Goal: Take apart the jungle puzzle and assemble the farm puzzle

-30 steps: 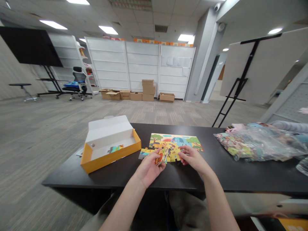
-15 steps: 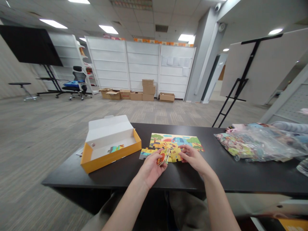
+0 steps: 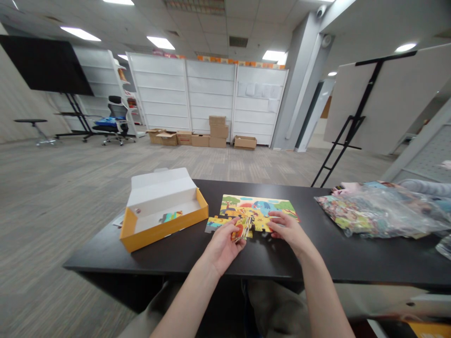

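A partly joined jigsaw puzzle with a blue elephant and green trees lies on the black table. My left hand is closed on several puzzle pieces, held just above the puzzle's lower edge. My right hand is at the puzzle's lower right, its fingertips at a yellow piece; whether it grips that piece is hard to tell. To the left of my left hand, a blue and yellow part of the puzzle lies on the table.
An open yellow box with a white inside stands on the table at left, a few puzzle pieces in it. Clear plastic bags with colourful contents lie at right. Cardboard boxes stand by the far shelves.
My right hand has shifted slightly right, and the yellow piece by its fingertips now lies apart from the held pieces. My left hand still holds its pieces in nearly the same spot.
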A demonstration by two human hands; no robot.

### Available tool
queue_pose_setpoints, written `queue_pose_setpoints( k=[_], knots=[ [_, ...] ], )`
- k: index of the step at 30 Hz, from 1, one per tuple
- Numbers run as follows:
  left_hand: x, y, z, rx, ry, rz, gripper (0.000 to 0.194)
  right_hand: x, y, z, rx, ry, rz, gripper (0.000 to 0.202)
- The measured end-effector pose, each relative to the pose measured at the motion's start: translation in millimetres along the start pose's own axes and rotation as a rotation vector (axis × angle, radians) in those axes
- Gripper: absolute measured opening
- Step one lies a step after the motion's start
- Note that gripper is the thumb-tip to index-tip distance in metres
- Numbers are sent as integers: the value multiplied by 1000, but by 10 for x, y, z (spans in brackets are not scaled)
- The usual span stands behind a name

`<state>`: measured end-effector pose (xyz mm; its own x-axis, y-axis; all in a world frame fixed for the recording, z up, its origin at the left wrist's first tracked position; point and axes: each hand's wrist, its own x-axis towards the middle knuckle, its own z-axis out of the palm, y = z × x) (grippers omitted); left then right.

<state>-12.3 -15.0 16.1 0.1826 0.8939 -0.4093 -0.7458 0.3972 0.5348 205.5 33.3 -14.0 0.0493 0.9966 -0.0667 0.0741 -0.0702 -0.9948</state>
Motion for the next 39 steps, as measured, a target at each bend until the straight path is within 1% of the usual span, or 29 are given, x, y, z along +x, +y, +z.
queue_pose_setpoints(
  k=[4,6,8,9,13,14,16,17,19,21,23,25,27,30,32,35,37,39],
  knots=[
    [23,-49,-1,44,39,57,44,-40,-142,4,100,27,-90,58],
    [29,-63,16,52,42,81,32,-86,-215,51,137,8,-131,58],
    [29,-64,38,49,31,83,18,-136,-269,142,128,-18,-159,57],
    [27,-62,47,51,26,82,16,-158,-286,202,107,-37,-170,56],
    [15,-50,51,84,14,129,16,-212,-316,469,-6,-132,-221,46],
    [13,-39,43,93,18,145,19,-216,-318,520,-26,-149,-248,43],
    [8,7,21,94,32,163,28,-214,-316,581,-61,-156,-314,39],
    [6,48,7,86,40,171,32,-209,-311,590,-83,-137,-345,38],
    [-1,163,-28,56,53,205,33,-195,-286,572,-166,-67,-391,37],
    [-13,304,-74,19,102,267,34,-183,-245,528,-331,-34,-411,30],
    [-30,431,-124,-24,137,317,37,-181,-197,485,-551,-61,-405,20],
    [-46,512,-170,-61,137,331,37,-190,-156,458,-746,-89,-371,14],
    [-57,537,-201,-79,131,317,36,-205,-131,449,-869,-84,-333,16],
    [-55,497,-215,-75,143,282,35,-217,-124,452,-951,-105,-310,18],
    [-48,451,-208,-76,141,247,35,-213,-127,453,-963,-147,-313,14],
    [-37,381,-181,-85,77,162,32,-201,-125,445,-960,-211,-343,9],
    [-27,335,-163,-91,31,107,31,-203,-121,431,-952,-229,-365,7],
    [-10,289,-152,-98,20,77,29,-217,-118,412,-934,-235,-367,6]
  ],
)
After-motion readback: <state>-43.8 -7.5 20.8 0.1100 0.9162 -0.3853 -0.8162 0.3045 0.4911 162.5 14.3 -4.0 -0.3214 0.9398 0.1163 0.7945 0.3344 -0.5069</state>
